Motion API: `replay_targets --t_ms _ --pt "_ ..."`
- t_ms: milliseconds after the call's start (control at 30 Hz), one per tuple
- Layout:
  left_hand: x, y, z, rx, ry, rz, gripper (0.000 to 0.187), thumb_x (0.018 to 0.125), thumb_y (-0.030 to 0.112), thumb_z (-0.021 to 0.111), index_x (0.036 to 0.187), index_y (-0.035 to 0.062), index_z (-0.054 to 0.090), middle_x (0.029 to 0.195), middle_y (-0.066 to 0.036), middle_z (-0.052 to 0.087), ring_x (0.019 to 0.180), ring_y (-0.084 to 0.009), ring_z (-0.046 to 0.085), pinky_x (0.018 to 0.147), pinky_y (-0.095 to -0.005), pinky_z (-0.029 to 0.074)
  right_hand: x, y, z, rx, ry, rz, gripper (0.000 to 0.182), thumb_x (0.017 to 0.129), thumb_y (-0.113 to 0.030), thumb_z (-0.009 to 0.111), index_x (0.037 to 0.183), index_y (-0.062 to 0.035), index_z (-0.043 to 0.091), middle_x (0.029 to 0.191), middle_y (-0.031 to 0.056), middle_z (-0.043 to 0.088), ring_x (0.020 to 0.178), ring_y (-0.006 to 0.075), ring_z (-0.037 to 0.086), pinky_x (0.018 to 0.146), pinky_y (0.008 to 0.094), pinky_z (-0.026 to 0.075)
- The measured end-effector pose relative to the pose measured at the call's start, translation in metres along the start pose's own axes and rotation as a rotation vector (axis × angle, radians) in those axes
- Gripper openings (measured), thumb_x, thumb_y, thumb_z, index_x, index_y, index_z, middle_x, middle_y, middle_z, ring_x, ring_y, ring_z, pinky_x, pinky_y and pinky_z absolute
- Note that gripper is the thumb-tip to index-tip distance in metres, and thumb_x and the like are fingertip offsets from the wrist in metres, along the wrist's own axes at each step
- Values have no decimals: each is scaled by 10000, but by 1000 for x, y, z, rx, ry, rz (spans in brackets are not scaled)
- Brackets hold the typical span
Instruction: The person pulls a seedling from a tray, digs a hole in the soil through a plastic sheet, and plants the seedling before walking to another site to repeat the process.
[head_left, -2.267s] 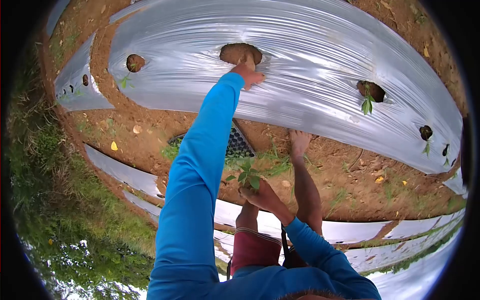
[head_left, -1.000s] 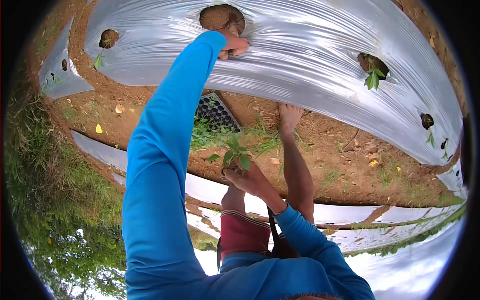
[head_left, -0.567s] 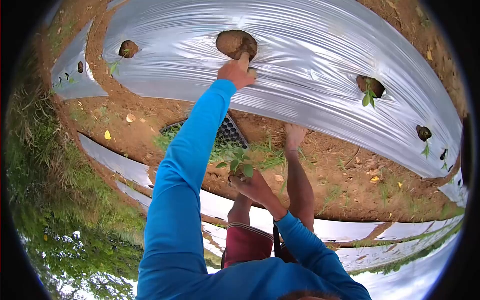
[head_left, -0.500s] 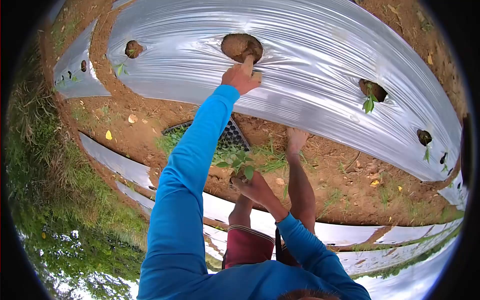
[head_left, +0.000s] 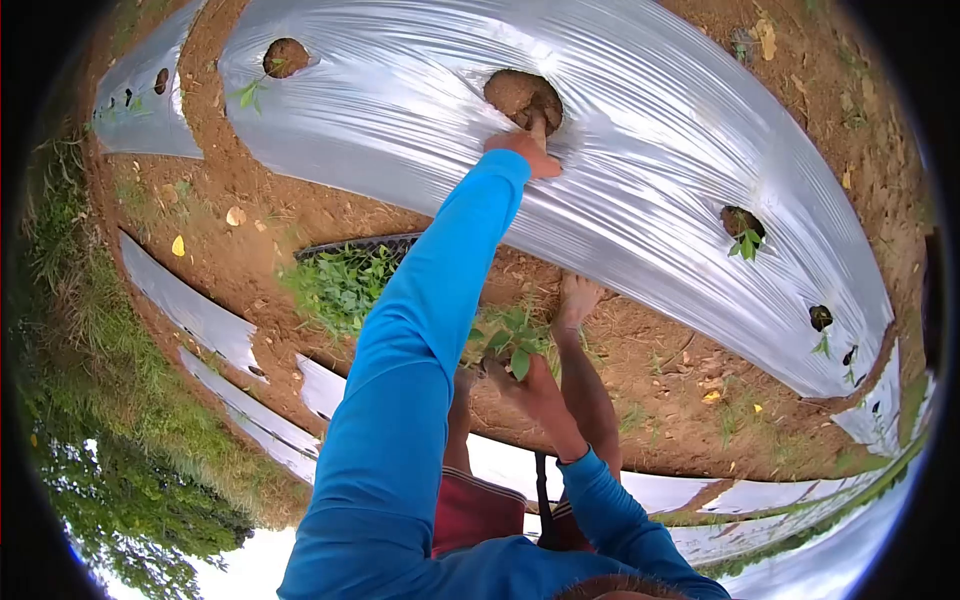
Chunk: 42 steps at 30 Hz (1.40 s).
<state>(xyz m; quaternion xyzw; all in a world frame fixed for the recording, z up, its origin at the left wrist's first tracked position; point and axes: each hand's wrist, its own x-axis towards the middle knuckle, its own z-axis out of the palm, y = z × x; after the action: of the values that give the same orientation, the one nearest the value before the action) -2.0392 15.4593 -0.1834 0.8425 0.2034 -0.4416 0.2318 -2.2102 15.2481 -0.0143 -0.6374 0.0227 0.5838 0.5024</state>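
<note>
My left hand (head_left: 525, 152) reaches over the silver plastic mulch (head_left: 350, 130), its index finger stretched down into a round planting hole (head_left: 515, 92) of brown soil. The thumb is apart from that finger, and I see nothing held in this hand. Close to my legs, my right hand (head_left: 538, 392) is closed around a leafy green seedling (head_left: 515, 335) near its dark base. The fingers partly hide that base. A black seedling tray (head_left: 375, 242) with leafy seedlings (head_left: 345, 287) lies on the ground, partly covered by my left sleeve.
Other holes in the mulch hold seedlings, one (head_left: 745, 243) to the right and one (head_left: 250, 95) at the left. My bare foot (head_left: 577, 300) stands on the soil at the mulch edge. More mulched rows (head_left: 190, 300) run behind, with grass (head_left: 110, 330) at the left.
The view has shifted, and my left index finger now reaches deeper into the hole. My right hand still has the seedling. More seedlings in the tray show beside my sleeve.
</note>
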Motion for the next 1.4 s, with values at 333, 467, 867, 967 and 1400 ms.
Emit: replay_targets --t_ms 333,467,867,967,1400 --pt "-12 -27 20 -294 154 65 780 687 363 555 1347 67 264 965 -222 602 841 -342 609 689 -438 482 103 -37 -88 109 363 -353 99 815 -33 573 890 30 566 750 33 589 674 99 534 578 255 437" --pt "-13 -39 27 -603 76 37 624 717 330 537 1259 71 366 945 -211 600 789 -358 601 674 -453 479 189 -87 -111 -210 311 -460 128 791 -31 596 913 -6 568 770 61 587 667 112 550 560 278 453" --pt "-19 -34 53 -874 302 -10 517 701 324 556 1144 81 445 1001 -261 581 952 -395 566 804 -480 461 298 -112 -122 -1409 248 -740 264 690 -196 670 900 -74 568 850 122 610 709 338 596 625 435 486" --pt "-16 -28 53 -1182 218 20 513 705 301 562 1134 52 435 986 -269 577 938 -369 577 776 -452 475 300 -113 -121 -1438 234 -890 258 671 -161 673 892 -70 575 994 95 579 738 323 596 636 422 490" --pt "0 -14 73 -1253 420 38 486 709 249 598 1121 67 414 935 -248 598 884 -404 565 776 -474 460 311 -105 -121 -1551 187 -860 220 651 -145 672 844 -77 590 972 80 543 722 324 585 607 427 486"
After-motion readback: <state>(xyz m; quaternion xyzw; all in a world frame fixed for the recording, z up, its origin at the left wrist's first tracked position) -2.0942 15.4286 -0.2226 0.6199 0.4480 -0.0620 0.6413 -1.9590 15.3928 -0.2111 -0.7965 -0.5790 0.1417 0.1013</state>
